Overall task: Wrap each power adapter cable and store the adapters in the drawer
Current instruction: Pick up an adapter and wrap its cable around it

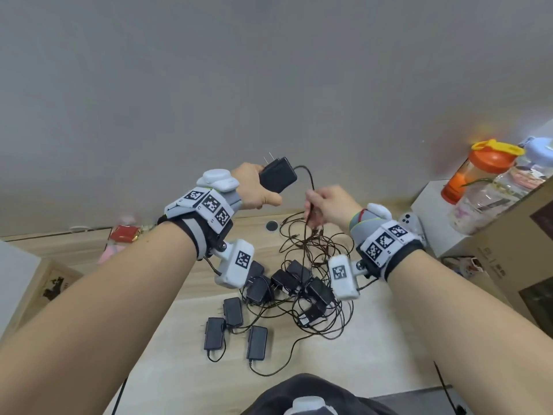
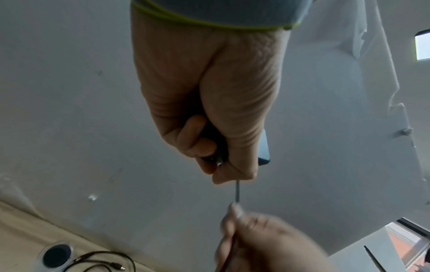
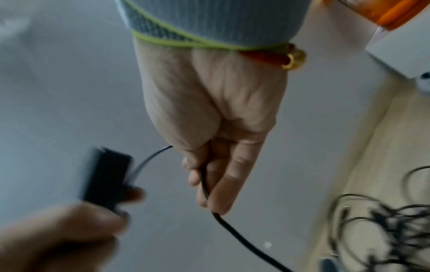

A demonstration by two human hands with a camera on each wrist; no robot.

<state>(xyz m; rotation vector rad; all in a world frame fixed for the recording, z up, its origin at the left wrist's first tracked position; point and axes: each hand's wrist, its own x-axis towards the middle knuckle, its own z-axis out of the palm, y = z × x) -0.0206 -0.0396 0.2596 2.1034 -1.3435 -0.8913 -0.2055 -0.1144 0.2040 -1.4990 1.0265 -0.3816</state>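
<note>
Above the table (image 1: 374,354), one adapter (image 1: 277,174) is gripped by the left hand (image 1: 254,187), its cable (image 1: 309,178) pinched by the right hand (image 1: 332,205). No wrapping is seen yet; the tangled pile (image 1: 299,283) remains, and no drawer is in view.

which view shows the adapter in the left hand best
The head view: the power adapter shows whole and sharp, prongs up, gripped by the left hand. In the left wrist view the hand hides all but one edge; in the right wrist view it is a blurred dark block.

orange-lidded shaker bottle (image 1: 478,172) on a white box (image 1: 431,205), cardboard box (image 1: 514,235) beside it.
</note>
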